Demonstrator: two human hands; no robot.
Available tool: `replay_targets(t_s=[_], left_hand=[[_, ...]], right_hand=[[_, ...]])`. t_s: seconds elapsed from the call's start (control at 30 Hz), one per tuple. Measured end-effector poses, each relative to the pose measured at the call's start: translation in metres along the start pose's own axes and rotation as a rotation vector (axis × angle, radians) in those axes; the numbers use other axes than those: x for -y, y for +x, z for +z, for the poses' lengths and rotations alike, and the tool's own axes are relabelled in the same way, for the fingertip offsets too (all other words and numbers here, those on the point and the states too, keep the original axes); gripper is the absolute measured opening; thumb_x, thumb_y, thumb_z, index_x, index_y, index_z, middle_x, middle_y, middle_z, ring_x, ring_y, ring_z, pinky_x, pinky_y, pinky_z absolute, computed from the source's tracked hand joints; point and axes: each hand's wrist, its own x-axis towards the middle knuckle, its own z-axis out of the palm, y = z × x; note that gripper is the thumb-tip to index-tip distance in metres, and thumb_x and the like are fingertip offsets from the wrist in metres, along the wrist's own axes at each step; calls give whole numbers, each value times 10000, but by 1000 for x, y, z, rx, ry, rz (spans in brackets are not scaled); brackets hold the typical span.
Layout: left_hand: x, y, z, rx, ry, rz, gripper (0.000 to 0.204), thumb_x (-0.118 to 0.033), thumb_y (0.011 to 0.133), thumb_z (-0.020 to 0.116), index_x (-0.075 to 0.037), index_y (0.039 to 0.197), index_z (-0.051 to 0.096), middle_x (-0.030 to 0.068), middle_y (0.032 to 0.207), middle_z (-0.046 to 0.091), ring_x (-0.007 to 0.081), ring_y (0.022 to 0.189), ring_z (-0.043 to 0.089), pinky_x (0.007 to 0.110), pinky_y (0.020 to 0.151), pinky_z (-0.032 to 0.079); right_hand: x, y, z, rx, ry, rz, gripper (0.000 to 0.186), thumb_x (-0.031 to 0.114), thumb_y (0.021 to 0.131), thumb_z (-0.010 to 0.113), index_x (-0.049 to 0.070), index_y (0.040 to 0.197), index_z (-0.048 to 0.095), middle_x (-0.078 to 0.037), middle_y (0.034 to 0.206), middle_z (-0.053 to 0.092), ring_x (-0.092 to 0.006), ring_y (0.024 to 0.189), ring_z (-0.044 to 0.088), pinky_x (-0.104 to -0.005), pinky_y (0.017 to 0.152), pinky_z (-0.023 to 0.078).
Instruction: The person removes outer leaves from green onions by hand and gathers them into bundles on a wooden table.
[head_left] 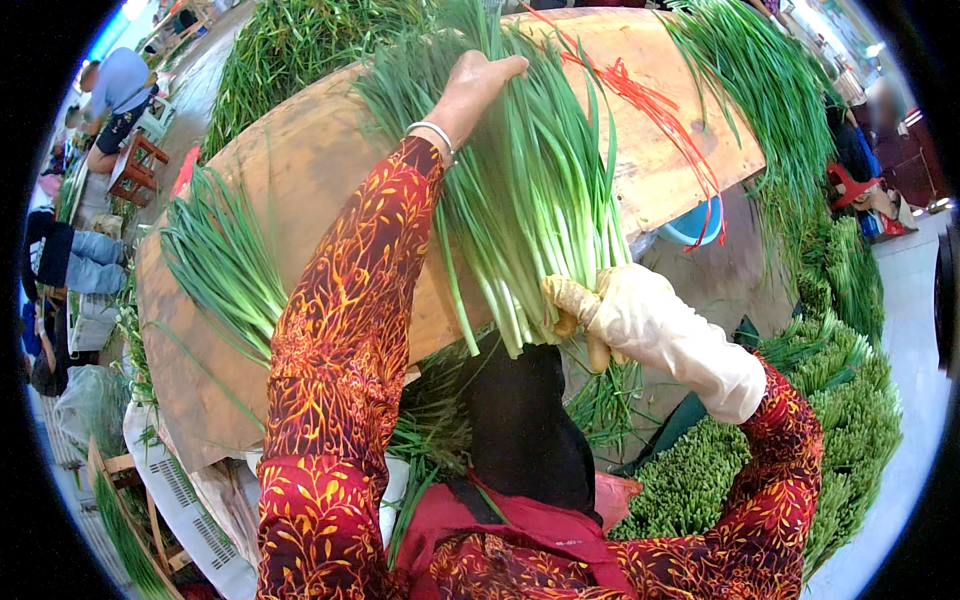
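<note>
A large loose bunch of garlic chives (545, 180) slants over the near side of a wooden board, green leaves at the far end and pale stems toward me. My bare left hand (473, 95), with a bangle at the wrist, grips the leafy part; its fingers are partly hidden among the leaves. In a whitish glove, my right hand (600, 310) closes round the stem ends at the board's near edge. A smaller bunch of chives (225, 255) lies on the board, left of my left forearm.
Red ties (640, 95) are strewn across the wooden board (690, 165), above a blue basin (690, 225). More chives hang over the far right (765, 100) and far left (290, 75). Bundled chives (850, 400) stand at right. A white crate (165, 470) is at left; people sit beyond.
</note>
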Motion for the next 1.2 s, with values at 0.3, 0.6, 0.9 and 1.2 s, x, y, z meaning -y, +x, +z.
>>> replay_targets(t_s=[0.3,0.6,0.9,1.2], left_hand=[[-13,-2,-5,-66,680,21,712,-503,741,475,99,1111,388,269,921,545,341,873,551,402,774,430],[-56,-109,-14,-39,426,898,329,-219,840,414,-104,1146,453,45,1184,461,202,1141,381,373,974,250],[-5,-136,13,270,853,923,307,-160,852,312,-138,1102,489,-8,1163,484,142,1141,380,364,1011,149],[-17,-132,24,278,642,811,332,-157,848,332,-82,1161,415,9,1181,466,181,1118,409,377,1002,167]], right_hand=[[2,9,6,127,-83,30,605,536,838,238,93,788,646,-53,418,510,-154,528,547,-274,603,439],[-5,10,6,107,-11,2,650,570,820,215,97,723,650,-51,451,538,-171,553,557,-280,607,445],[-9,-46,-10,191,58,-3,396,416,801,455,47,750,590,-66,579,589,-124,439,517,-245,469,426],[-70,70,-15,-605,557,-431,585,540,750,478,71,1100,494,-183,977,566,-240,939,528,-308,820,375]])
